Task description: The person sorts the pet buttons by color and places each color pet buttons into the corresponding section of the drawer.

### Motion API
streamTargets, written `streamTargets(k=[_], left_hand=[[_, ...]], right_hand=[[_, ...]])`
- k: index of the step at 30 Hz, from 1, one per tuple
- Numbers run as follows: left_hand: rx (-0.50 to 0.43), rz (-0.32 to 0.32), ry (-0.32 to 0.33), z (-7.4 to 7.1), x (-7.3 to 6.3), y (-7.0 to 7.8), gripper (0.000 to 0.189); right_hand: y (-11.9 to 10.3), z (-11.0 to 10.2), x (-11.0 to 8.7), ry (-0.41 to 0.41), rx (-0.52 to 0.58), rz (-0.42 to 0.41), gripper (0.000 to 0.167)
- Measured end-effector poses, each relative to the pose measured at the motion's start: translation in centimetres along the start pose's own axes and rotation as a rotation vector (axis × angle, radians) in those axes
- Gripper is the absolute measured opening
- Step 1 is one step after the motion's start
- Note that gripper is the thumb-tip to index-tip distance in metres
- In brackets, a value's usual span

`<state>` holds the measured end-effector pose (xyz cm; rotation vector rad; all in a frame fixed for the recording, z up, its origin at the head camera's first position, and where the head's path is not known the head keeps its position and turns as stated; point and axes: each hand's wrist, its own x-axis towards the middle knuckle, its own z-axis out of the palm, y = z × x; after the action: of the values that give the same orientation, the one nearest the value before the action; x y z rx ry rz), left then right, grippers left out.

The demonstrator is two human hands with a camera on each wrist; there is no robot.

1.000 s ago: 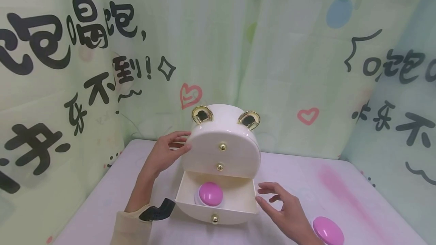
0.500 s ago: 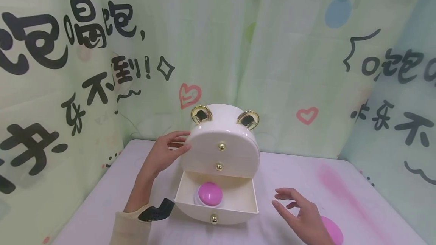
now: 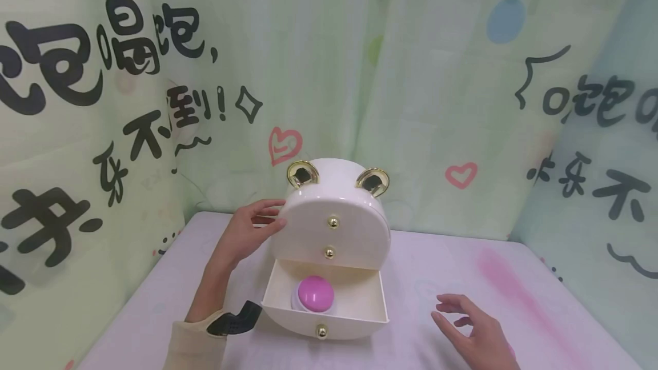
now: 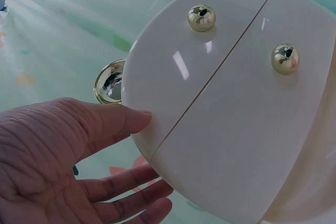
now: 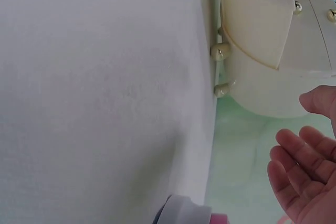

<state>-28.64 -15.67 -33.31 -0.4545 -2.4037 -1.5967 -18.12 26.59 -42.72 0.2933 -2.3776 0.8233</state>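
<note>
A white rounded drawer box (image 3: 329, 233) with gold-rimmed ears and gold knobs stands on the table, its bottom drawer (image 3: 360, 296) pulled out. Inside that drawer lies a round white piece with a glossy pink dome (image 3: 316, 293). My left hand (image 3: 249, 230) touches the box's upper left side; in the left wrist view its thumb (image 4: 139, 121) lies on the front face and its relaxed fingers reach along the edge. To the right, apart from the box, my right hand (image 3: 475, 330) hovers with loosely bent fingers and nothing in them.
A second white and pink round piece (image 5: 184, 211) stands on the table (image 5: 105, 77); in the head view my right hand hides most of it. Behind the table hangs a pale green curtain (image 3: 411, 101) with black lettering and hearts.
My right hand has moved from beside the open drawer to the right and slightly nearer, now covering most of the second pink piece. The left hand and box have stayed put.
</note>
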Motion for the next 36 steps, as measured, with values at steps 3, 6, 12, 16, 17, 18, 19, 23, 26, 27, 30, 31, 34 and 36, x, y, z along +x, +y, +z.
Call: streamTargets(k=[3, 6, 12, 16, 17, 18, 19, 23, 26, 27, 30, 31, 34, 36], left_hand=[[0.003, 0.002, 0.001, 0.0, 0.1, 0.0, 0.046], [0.005, 0.001, 0.002, 0.0, 0.1, -0.1, 0.046], [0.005, -0.006, -0.001, 0.0, 0.0, 0.0, 0.046], [0.009, -0.005, 0.001, -0.1, 0.1, -0.1, 0.047], [0.008, -0.003, 0.001, -0.1, 0.1, -0.1, 0.047], [0.008, -0.003, 0.001, -0.1, 0.1, -0.2, 0.047], [0.008, -0.004, 0.001, -0.1, 0.2, -0.2, 0.047], [0.008, -0.009, 0.002, -0.1, 0.3, -0.4, 0.047], [0.012, -0.006, 0.004, 0.0, 0.3, -0.4, 0.046], [0.011, -0.003, 0.004, 0.0, 0.3, -0.4, 0.046], [0.008, -0.005, 0.005, 0.1, 0.3, -0.3, 0.046], [0.009, -0.003, 0.004, 0.1, 0.3, -0.4, 0.046], [0.008, -0.006, 0.004, 0.1, 0.2, -0.4, 0.047], [0.008, -0.005, 0.004, 0.1, 0.2, -0.4, 0.047]], right_hand=[[0.5, -0.5, -0.3, -0.013, -0.030, 0.041, 0.027], [1.1, -1.0, -0.5, -0.037, -0.057, 0.092, 0.027], [2.4, -1.9, -0.6, -0.091, -0.132, 0.157, 0.031], [3.3, -2.7, -0.4, -0.167, -0.201, 0.230, 0.039], [3.5, -2.8, -0.4, -0.189, -0.215, 0.250, 0.041], [3.7, -3.0, -0.3, -0.209, -0.224, 0.267, 0.043], [3.9, -3.1, -0.3, -0.225, -0.229, 0.280, 0.045], [4.4, -3.5, -0.2, -0.274, -0.238, 0.305, 0.049], [4.6, -3.6, 0.0, -0.325, -0.245, 0.336, 0.054], [4.7, -3.6, 0.0, -0.343, -0.248, 0.352, 0.056], [5.2, -3.6, 0.0, -0.402, -0.257, 0.407, 0.062], [5.3, -3.5, 0.0, -0.418, -0.260, 0.430, 0.065], [5.9, -3.3, -0.2, -0.472, -0.255, 0.499, 0.077], [6.3, -3.0, -0.4, -0.497, -0.254, 0.519, 0.083]])
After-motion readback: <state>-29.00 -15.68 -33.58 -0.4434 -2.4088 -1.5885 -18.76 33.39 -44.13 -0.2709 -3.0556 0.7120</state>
